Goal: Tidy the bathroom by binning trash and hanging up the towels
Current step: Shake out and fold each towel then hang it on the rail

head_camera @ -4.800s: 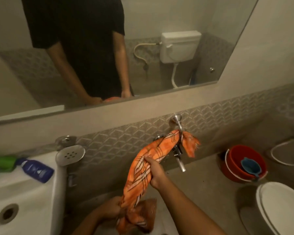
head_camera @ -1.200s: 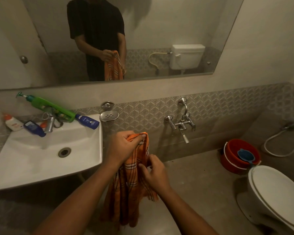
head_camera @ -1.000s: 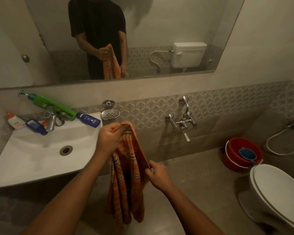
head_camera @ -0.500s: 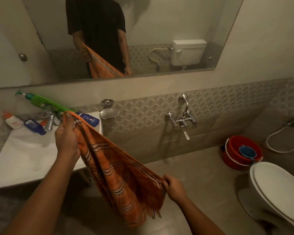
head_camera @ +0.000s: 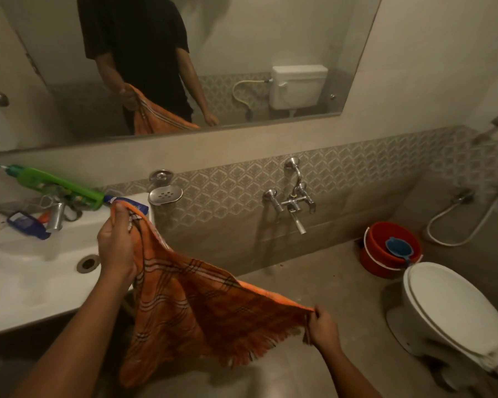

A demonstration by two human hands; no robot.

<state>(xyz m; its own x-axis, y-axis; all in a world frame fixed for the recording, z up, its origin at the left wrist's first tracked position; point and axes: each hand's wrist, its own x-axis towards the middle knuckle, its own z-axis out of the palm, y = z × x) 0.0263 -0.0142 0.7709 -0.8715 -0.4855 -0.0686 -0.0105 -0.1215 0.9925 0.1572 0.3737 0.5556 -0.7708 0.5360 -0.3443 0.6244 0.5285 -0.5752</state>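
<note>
my left hand [head_camera: 116, 248] grips one corner of the orange towel [head_camera: 196, 305] up at 10 o'clock over the sink [head_camera: 26, 282] edge, right hand [head_camera: 324, 328] pinching the far corner at 4, bare floor [head_camera: 328, 282] beneath.

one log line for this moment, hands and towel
left hand: grips towel corner | right hand: pinches opposite corner | orange towel: spread, unhung

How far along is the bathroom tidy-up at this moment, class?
Done: nothing visibly finished. In hand: the left hand and right hand hold the orange towel spread open, not yet hung. Left: bottles still clutter the sink.
</note>
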